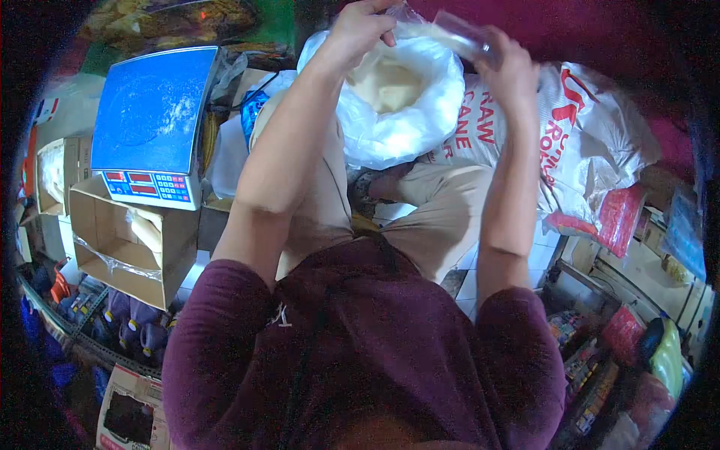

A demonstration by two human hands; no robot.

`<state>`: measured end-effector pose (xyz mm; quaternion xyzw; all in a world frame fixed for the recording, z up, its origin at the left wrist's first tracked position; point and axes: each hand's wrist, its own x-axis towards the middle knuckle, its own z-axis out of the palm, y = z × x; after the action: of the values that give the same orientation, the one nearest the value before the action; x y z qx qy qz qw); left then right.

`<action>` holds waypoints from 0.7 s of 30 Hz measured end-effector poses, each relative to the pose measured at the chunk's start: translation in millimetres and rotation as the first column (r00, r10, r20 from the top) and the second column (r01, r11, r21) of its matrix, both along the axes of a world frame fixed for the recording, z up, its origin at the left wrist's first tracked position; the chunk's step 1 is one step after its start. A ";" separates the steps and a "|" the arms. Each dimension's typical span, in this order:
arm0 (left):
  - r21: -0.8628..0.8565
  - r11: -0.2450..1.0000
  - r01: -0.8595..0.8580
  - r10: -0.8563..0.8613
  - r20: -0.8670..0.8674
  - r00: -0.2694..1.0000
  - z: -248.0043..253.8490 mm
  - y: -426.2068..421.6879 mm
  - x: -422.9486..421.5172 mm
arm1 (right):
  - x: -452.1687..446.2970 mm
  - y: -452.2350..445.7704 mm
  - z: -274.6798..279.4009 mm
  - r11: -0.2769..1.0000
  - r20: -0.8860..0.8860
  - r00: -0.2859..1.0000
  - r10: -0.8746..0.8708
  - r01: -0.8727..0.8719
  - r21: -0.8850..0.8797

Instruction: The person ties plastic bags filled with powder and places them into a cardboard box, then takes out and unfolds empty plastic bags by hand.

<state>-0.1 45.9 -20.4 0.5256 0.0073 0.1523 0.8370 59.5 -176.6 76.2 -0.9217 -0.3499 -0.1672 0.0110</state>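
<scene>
An opened sack with a white plastic liner (401,139) stands between my knees, with pale grainy stuff (386,84) inside. Above its far left rim is my left hand (361,31), fingers closed on a thin clear plastic bag (405,13) that is partly cut off by the top edge. My right hand (511,69) grips a clear plastic cup (459,36), tilted with its mouth toward the bag and somewhat smeared by motion. Both hands are over the sack's far side. Whether anything is pouring from the cup cannot be made out.
A large printed sack (592,142) lies to the right, with red packets (619,217) beside it. On the left, a blue-topped digital scale (154,112) sits above an open cardboard box (120,240). Dark-purple bottles (142,319) crowd a lower shelf.
</scene>
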 end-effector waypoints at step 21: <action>0.241 0.961 0.138 -0.143 0.002 0.990 6.4 -3.0 -10.3 | 26.6 46.1 -52.3 0.975 -0.521 0.826 0.215 -0.214 0.063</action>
<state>-10.4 42.9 -14.0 0.6207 -0.0567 0.0973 0.7759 86.1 -130.5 23.9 -0.8869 -0.4348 0.0925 0.1254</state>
